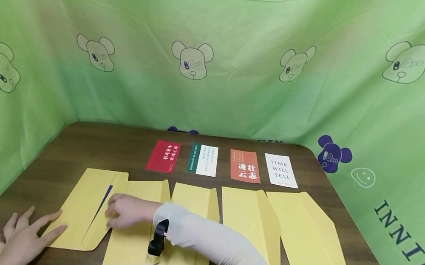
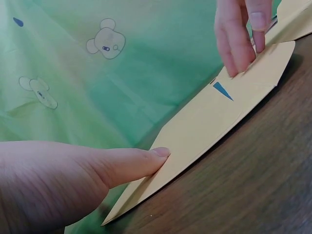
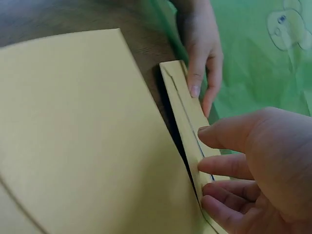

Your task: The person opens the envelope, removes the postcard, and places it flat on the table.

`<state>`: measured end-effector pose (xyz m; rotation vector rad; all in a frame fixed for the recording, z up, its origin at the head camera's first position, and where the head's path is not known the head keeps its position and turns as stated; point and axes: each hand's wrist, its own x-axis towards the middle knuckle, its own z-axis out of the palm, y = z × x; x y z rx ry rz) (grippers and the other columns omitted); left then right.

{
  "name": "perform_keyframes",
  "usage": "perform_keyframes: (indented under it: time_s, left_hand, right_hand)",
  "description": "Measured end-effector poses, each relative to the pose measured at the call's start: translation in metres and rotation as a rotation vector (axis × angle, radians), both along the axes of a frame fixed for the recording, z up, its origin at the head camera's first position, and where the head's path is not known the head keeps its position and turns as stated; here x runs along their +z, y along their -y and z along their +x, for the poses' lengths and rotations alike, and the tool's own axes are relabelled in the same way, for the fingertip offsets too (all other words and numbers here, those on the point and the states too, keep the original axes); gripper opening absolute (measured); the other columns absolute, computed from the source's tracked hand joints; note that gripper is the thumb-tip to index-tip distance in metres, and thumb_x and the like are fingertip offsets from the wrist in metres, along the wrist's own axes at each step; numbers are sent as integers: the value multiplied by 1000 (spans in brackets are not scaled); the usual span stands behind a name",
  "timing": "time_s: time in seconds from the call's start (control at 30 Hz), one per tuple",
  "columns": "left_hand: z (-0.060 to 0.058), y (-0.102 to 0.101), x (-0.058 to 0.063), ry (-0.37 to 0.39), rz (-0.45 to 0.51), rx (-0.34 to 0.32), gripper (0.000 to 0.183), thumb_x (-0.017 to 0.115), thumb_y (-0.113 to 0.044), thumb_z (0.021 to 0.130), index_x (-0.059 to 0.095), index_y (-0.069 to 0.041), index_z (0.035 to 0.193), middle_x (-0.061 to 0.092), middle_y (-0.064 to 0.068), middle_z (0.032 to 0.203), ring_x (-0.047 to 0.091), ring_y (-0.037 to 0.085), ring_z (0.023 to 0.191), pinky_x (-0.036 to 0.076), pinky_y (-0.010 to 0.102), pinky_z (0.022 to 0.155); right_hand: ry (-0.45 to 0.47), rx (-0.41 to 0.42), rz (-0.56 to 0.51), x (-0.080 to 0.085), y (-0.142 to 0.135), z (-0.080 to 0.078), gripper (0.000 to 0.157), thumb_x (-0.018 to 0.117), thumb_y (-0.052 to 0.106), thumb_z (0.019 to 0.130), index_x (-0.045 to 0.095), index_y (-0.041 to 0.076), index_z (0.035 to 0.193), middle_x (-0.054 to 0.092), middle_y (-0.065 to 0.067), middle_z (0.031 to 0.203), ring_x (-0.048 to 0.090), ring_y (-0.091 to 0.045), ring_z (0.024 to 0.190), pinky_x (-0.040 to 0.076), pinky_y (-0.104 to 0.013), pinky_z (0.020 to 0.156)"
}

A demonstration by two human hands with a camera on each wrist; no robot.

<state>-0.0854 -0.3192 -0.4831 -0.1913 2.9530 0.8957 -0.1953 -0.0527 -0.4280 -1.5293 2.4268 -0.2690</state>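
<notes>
A yellow paper envelope [image 1: 78,205] lies at the left end of a row, its flap folded over toward the body; a dark blue strip [image 1: 105,199] shows in the slit beside the flap. My left hand [image 1: 27,234] rests at its left edge, the thumb [image 2: 141,163] extended on the paper and the other fingers spread. At the flap side is my right hand [image 1: 132,212]. In the right wrist view its loosely bent fingers [image 3: 226,165] touch the flap along the slit, with a gap between thumb and forefinger.
Several more yellow envelopes [image 1: 242,220] lie rightward, some overlapping. Behind them are a red card [image 1: 163,156], a green-and-white card [image 1: 206,159], an orange card [image 1: 245,165] and a white card [image 1: 281,170]. A green cloth [image 1: 230,108] hangs around the dark wooden table [image 1: 119,147].
</notes>
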Motion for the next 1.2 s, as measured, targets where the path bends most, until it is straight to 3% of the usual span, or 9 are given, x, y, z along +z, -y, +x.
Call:
perform_keyframes:
  time_s: [0.2,0.4,0.5,0.67,0.93,1.07,1.2]
  left_hand:
    - [1,-3,2,15,-16,6,74,50,-61,97,45,-4,144,-5,42,152,-28,65,132,-14,86,84]
    - [1,-5,3,23,-48,19,82,55,-66,92,44,-3,144,-6,41,152,-27,67,131,-9,85,85]
    - [1,-6,3,33,-51,17,83,55,-66,92,43,-4,145,-8,41,152,-28,67,130,-9,86,85]
    - [0,-5,3,7,-51,21,81,56,-65,92,45,-3,143,-4,41,152,-25,67,131,-10,86,84]
    - [2,-5,3,-45,-47,25,76,58,-62,93,49,-3,140,2,42,152,-23,66,133,-13,86,84]
    - [2,-6,3,-50,-43,23,77,58,-61,93,48,-3,141,1,41,153,-23,65,134,-14,85,85]
    - [2,-6,3,-40,-48,23,79,59,-62,92,48,-3,142,1,41,153,-22,66,133,-13,86,85]
  right_hand:
    - [292,-164,-86,-5,2,-8,47,66,26,95,58,12,139,49,-1,146,56,1,108,37,-10,93]
    - [475,-294,-169,-6,1,-9,57,68,26,93,49,12,146,35,-5,156,56,-1,112,38,-13,95]
    - [543,-341,-207,-6,0,-10,59,69,24,92,48,13,146,40,-5,152,56,-1,110,40,-14,93]
    - [650,-365,-261,-7,1,-16,56,69,20,92,49,13,144,58,-1,133,59,-2,105,46,-17,83]
    - [726,-390,-309,-8,2,-19,51,68,18,94,52,12,142,48,1,148,55,-6,120,44,-20,95]
    - [888,-413,-387,-10,3,-21,50,65,13,95,50,8,143,43,-1,150,52,-9,124,46,-23,95]
    - [1087,-442,-486,-11,4,-24,49,59,8,97,46,5,145,47,-5,141,53,-17,123,48,-28,93]
